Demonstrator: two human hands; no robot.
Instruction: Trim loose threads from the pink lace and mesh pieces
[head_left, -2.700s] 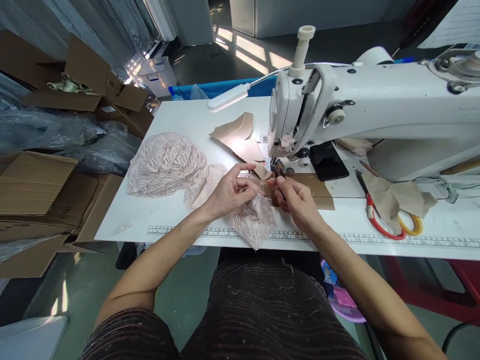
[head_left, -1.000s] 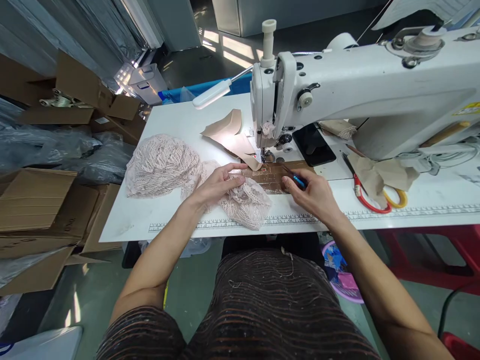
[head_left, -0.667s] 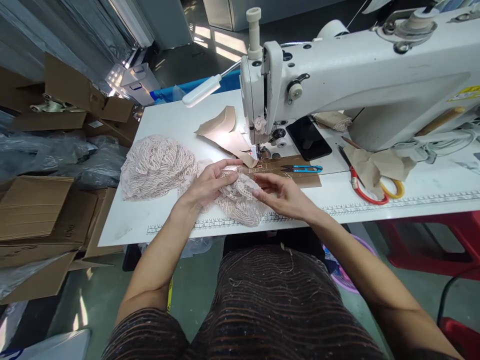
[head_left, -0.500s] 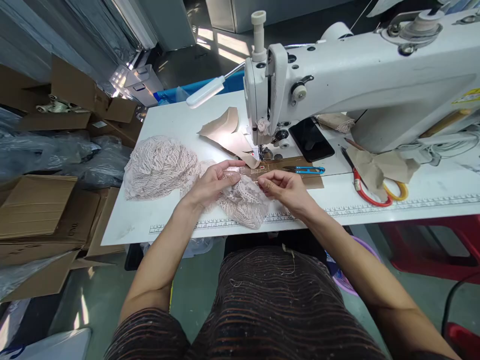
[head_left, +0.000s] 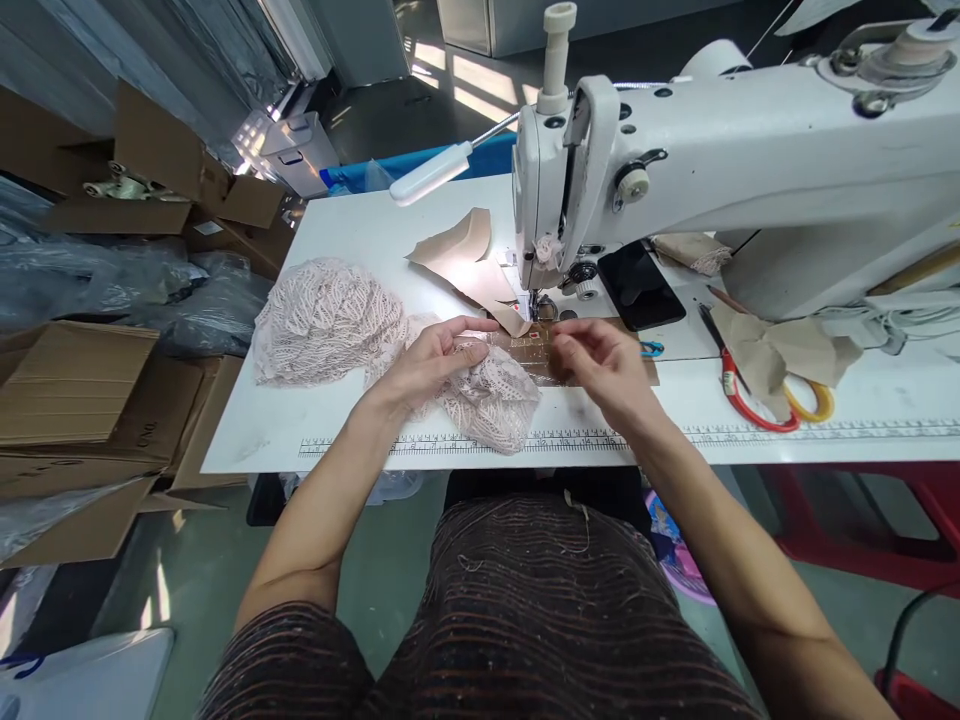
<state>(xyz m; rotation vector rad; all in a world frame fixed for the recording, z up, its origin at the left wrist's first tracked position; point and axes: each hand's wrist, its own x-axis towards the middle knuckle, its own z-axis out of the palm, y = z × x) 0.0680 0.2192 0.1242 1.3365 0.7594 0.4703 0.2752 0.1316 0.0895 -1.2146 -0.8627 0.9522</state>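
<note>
My left hand (head_left: 431, 362) lies on a piece of pale pink lace (head_left: 491, 395) in front of the white sewing machine (head_left: 720, 170), its fingers pressing the lace's upper edge. My right hand (head_left: 600, 365) hovers just right of the needle area (head_left: 541, 305), its fingers curled in a pinch over the brown cardboard strip (head_left: 645, 370); what they pinch is too small to make out. The blue-handled thread snips (head_left: 651, 348) lie on the strip, mostly hidden behind my right hand.
A heap of pink lace (head_left: 326, 318) lies at the left of the white table (head_left: 360, 235). Beige cup pieces (head_left: 461, 250) sit behind the needle. A black phone (head_left: 641, 285), red and yellow scissors (head_left: 757, 400) and beige scraps (head_left: 780, 350) lie to the right. Cardboard boxes (head_left: 82, 385) stand left.
My right hand set the blue snips down on the cardboard strip, reached to the lace, then moved up toward the needle area. My left hand stayed on the lace.
</note>
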